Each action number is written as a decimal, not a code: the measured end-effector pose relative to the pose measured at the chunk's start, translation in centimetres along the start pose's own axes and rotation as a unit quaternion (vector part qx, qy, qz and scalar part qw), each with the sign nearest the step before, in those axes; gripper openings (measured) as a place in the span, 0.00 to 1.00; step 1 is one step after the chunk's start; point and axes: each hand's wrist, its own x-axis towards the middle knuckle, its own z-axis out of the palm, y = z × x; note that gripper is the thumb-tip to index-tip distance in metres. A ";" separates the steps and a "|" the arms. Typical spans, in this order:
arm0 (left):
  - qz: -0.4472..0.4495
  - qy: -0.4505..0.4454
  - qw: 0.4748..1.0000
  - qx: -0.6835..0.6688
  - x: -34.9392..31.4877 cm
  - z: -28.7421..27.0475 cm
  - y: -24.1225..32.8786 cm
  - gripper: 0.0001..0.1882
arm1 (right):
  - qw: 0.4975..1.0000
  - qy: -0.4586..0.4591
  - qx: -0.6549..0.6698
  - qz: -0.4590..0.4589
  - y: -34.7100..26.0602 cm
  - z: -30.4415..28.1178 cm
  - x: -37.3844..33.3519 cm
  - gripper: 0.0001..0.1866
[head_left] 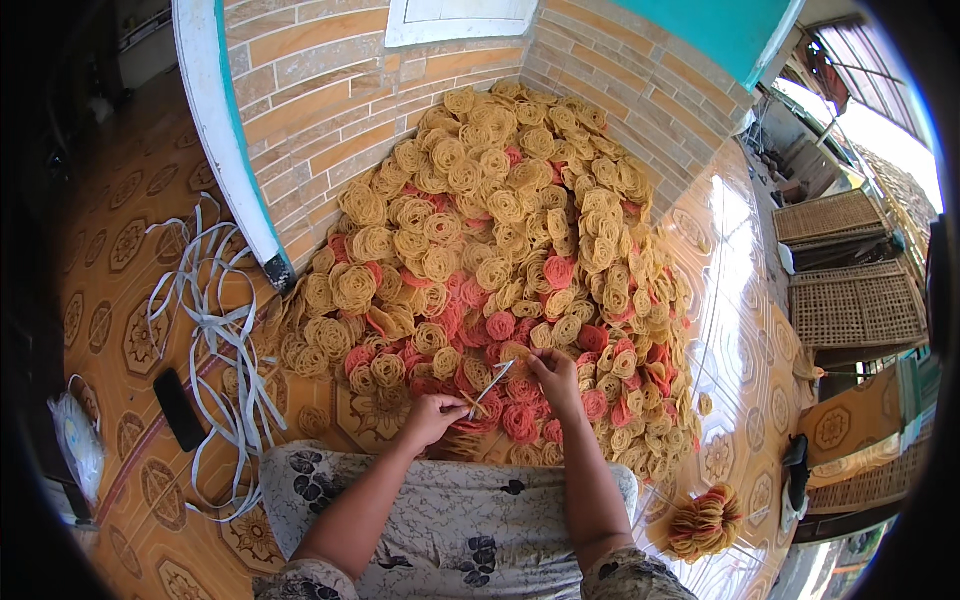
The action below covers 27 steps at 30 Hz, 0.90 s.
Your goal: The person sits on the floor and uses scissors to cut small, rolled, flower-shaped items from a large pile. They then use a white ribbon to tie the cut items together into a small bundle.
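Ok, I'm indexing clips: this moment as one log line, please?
left hand: on white strip; right hand: at tan disc; disc pile: tan and pink, ahead; loose strips: floor, left

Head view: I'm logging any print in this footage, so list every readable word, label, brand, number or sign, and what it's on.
None can be read.
White strip at the left hand: no legible print.
Dark phone-like object: no legible text.
Plastic bag: too blurred to tell.
Floor tiles: decorative patterns, no legible lettering.
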 end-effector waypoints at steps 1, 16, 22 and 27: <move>0.003 0.001 1.000 0.001 0.0 0.0 0.0 0.12 | 0.998 -0.003 0.054 0.014 -0.2 0.2 -0.2 0.10; 0.005 0.021 1.000 0.001 -0.2 0.1 0.6 0.13 | 0.933 0.058 -0.307 -0.179 -1.5 -1.0 2.1 0.11; -0.002 0.009 1.000 -0.011 -0.1 0.2 0.6 0.13 | 0.801 0.135 -0.509 -0.285 0.7 -1.6 4.4 0.11; -0.004 -0.002 1.000 -0.030 -0.5 0.1 1.2 0.13 | 0.964 0.112 -0.189 -0.152 -0.1 -1.0 1.4 0.10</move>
